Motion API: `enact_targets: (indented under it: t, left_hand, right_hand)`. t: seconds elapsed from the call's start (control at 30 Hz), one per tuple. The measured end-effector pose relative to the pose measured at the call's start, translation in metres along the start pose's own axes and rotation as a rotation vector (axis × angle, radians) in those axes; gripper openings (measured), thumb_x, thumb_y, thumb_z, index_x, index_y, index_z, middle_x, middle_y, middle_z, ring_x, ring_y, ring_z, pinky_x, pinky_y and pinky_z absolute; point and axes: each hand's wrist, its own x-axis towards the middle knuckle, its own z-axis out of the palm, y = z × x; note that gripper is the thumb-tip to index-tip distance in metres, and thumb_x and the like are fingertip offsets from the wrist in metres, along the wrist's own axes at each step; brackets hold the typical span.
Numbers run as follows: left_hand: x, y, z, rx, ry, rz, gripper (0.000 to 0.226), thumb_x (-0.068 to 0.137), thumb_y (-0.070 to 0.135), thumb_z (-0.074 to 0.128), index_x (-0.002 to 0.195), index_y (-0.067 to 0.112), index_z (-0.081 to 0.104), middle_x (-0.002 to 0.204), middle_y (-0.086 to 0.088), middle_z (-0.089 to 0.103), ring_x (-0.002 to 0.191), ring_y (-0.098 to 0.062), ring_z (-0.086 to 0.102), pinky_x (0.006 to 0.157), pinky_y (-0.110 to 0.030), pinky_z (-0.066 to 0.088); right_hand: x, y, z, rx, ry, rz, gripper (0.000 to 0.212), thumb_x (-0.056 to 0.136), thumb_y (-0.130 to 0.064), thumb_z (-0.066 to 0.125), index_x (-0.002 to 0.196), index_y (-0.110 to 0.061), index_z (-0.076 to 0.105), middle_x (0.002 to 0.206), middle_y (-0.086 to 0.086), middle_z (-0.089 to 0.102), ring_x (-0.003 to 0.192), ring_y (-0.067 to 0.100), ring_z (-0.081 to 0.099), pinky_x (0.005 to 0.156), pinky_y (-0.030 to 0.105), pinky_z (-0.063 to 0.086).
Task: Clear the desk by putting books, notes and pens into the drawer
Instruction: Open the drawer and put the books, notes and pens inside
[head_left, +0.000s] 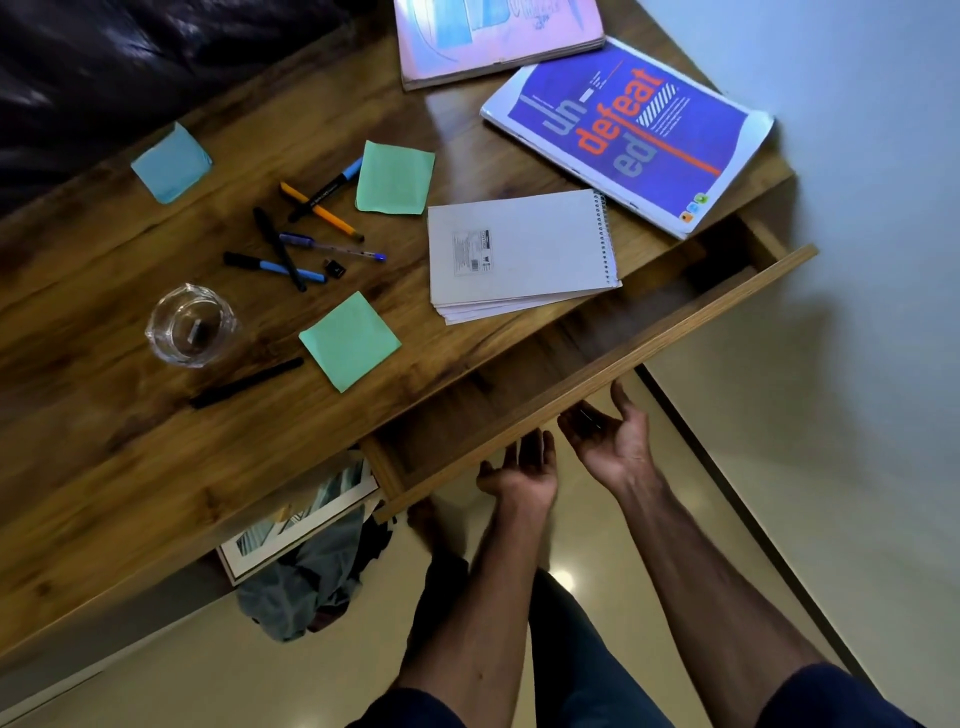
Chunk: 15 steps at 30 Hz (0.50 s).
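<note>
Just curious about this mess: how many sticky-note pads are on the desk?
3. A blue pad at the far left, a green pad by the white notebook, a second green pad nearer the open drawer. Others may hide under books.

A glass (191, 325) stands upright; framed picture (296, 519) adjoins crumpled cloth (301, 587).

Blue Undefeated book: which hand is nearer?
Right. Both are at the drawer front: right hand toward the blue book, left hand farther from it.
</note>
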Motion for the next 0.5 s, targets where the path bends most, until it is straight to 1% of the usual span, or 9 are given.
enact_targets:
  t: [0.07, 0.17, 0.23, 0.3, 0.33, 0.37, 0.4, 0.43, 0.5]
  left_hand:
    - [0.0, 0.0, -0.004, 0.053, -0.027, -0.001, 0.06, 0.099, 0.059, 0.039, 0.123, 0.008, 0.061, 0.124, -0.022, 0.065, 0.114, -0.038, 0.062, 0.1, -0.052, 0.05]
    - [-0.002, -0.001, -0.012, 0.217, -0.066, 0.007, 0.059, 0.101, 0.057, 0.038, 0.125, 0.007, 0.059, 0.126, -0.023, 0.063, 0.122, -0.038, 0.059, 0.107, -0.056, 0.045]
    - [-0.012, -0.008, -0.018, 0.447, -0.075, 0.026, 0.061, 0.104, 0.054, 0.033, 0.126, 0.004, 0.059, 0.126, -0.024, 0.063, 0.118, -0.037, 0.062, 0.102, -0.054, 0.048]
    - [-0.03, -0.019, -0.025, 0.819, -0.104, 0.094, 0.061, 0.106, 0.052, 0.028, 0.127, 0.004, 0.059, 0.125, -0.021, 0.064, 0.114, -0.033, 0.064, 0.093, -0.046, 0.052]
    - [-0.04, -0.023, -0.029, 1.063, -0.142, 0.186, 0.059, 0.106, 0.051, 0.027, 0.127, 0.007, 0.06, 0.123, -0.017, 0.066, 0.112, -0.03, 0.065, 0.09, -0.042, 0.053]
    - [-0.051, -0.025, -0.033, 1.323, -0.212, 0.338, 0.054, 0.106, 0.051, 0.03, 0.125, 0.011, 0.061, 0.12, -0.011, 0.067, 0.109, -0.026, 0.066, 0.088, -0.038, 0.054]
    - [-0.059, -0.025, -0.037, 1.574, -0.31, 0.557, 0.047, 0.105, 0.051, 0.034, 0.122, 0.017, 0.062, 0.116, -0.004, 0.067, 0.104, -0.02, 0.066, 0.086, -0.033, 0.054]
    - [-0.066, -0.022, -0.04, 1.782, -0.426, 0.825, 0.038, 0.103, 0.049, 0.039, 0.119, 0.022, 0.061, 0.112, 0.003, 0.066, 0.101, -0.014, 0.064, 0.084, -0.029, 0.054]
    - [-0.078, -0.009, -0.033, 1.974, -0.599, 1.278, 0.027, 0.101, 0.04, 0.046, 0.121, 0.025, 0.056, 0.114, 0.008, 0.059, 0.099, -0.004, 0.058, 0.082, -0.021, 0.053]
  right_hand:
    - [-0.004, -0.001, 0.0, -0.02, 0.034, -0.022, 0.075, 0.086, -0.047, 0.072, 0.135, 0.007, 0.052, 0.135, 0.02, 0.061, 0.124, 0.032, 0.06, 0.106, 0.037, 0.049]
    - [-0.012, -0.001, 0.006, -0.095, 0.073, -0.059, 0.067, 0.089, -0.047, 0.068, 0.131, 0.003, 0.056, 0.132, 0.019, 0.063, 0.12, 0.03, 0.06, 0.109, 0.037, 0.045]
    - [-0.023, 0.001, 0.013, -0.201, 0.141, -0.136, 0.05, 0.092, -0.042, 0.066, 0.124, -0.004, 0.061, 0.121, 0.015, 0.064, 0.113, 0.027, 0.06, 0.107, 0.04, 0.046]
    - [-0.036, 0.004, 0.019, -0.336, 0.264, -0.305, 0.027, 0.094, -0.033, 0.066, 0.11, -0.011, 0.066, 0.113, 0.012, 0.069, 0.108, 0.026, 0.065, 0.095, 0.039, 0.055]
    - [-0.046, 0.006, 0.023, -0.391, 0.305, -0.405, 0.02, 0.093, -0.03, 0.067, 0.103, -0.012, 0.068, 0.106, 0.01, 0.071, 0.103, 0.025, 0.067, 0.085, 0.036, 0.057]
    - [-0.056, 0.006, 0.028, -0.45, 0.311, -0.509, 0.017, 0.092, -0.029, 0.069, 0.099, -0.012, 0.069, 0.099, 0.008, 0.072, 0.096, 0.023, 0.068, 0.077, 0.031, 0.058]
    - [-0.067, 0.007, 0.035, -0.539, 0.286, -0.625, 0.018, 0.092, -0.029, 0.07, 0.097, -0.012, 0.07, 0.095, 0.006, 0.072, 0.091, 0.021, 0.069, 0.072, 0.027, 0.057]
    - [-0.074, 0.006, 0.042, -0.67, 0.247, -0.756, 0.018, 0.091, -0.03, 0.071, 0.096, -0.012, 0.071, 0.094, 0.005, 0.073, 0.088, 0.018, 0.069, 0.07, 0.026, 0.057]
    - [-0.086, -0.001, 0.059, -0.99, 0.142, -1.046, 0.015, 0.091, -0.029, 0.071, 0.095, -0.015, 0.073, 0.095, 0.0, 0.073, 0.089, 0.013, 0.068, 0.075, 0.025, 0.056]
